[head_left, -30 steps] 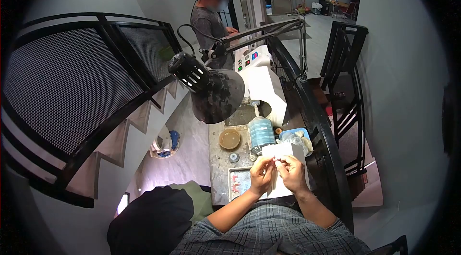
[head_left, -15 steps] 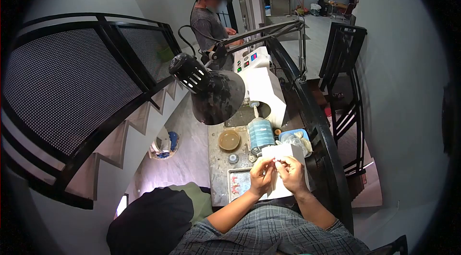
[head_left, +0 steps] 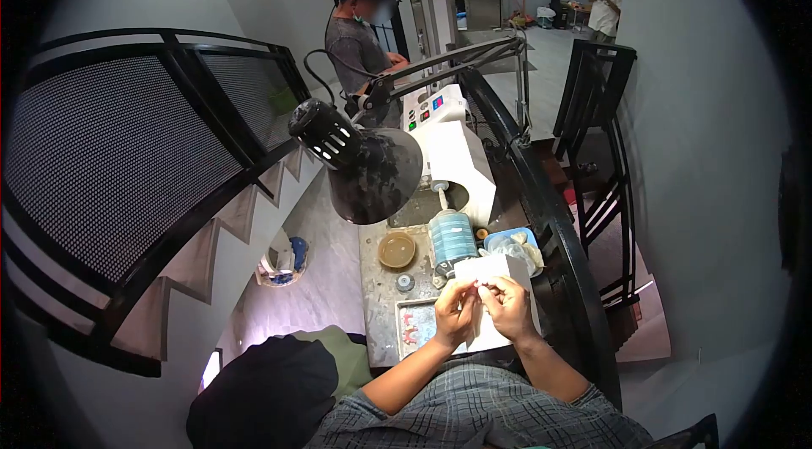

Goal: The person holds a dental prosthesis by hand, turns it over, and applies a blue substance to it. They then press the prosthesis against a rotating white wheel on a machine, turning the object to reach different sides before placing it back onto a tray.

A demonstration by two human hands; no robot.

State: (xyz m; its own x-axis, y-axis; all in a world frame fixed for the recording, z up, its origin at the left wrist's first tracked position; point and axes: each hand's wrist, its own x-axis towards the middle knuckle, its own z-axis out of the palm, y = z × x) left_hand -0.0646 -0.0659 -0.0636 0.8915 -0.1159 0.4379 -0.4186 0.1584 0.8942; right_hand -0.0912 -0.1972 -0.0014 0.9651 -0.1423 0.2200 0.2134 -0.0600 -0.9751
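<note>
My left hand [head_left: 455, 312] and my right hand [head_left: 507, 309] meet fingertip to fingertip over a white box-like surface [head_left: 499, 338] at the bench's near right. Their fingers are pinched around something small, too tiny to identify. Just beyond the hands lies a motor wrapped in blue [head_left: 453, 238], its spindle pointing toward a white machine housing [head_left: 461, 163]. Left of my left hand is a metal tray [head_left: 404, 345] with reddish, arch-shaped pieces [head_left: 411, 328].
A round brown bowl [head_left: 397, 251] and a small round metal part [head_left: 405, 282] sit on the bench. A black lamp [head_left: 376, 174] overhangs its left side. A blue basin [head_left: 529, 234] stands right. One person [head_left: 354, 43] stands beyond; another [head_left: 604, 8] is farther back.
The view has shifted slightly, so the bench appears a little farther left. The far person at the back right has come into fuller view. My hands keep nearly the same pose.
</note>
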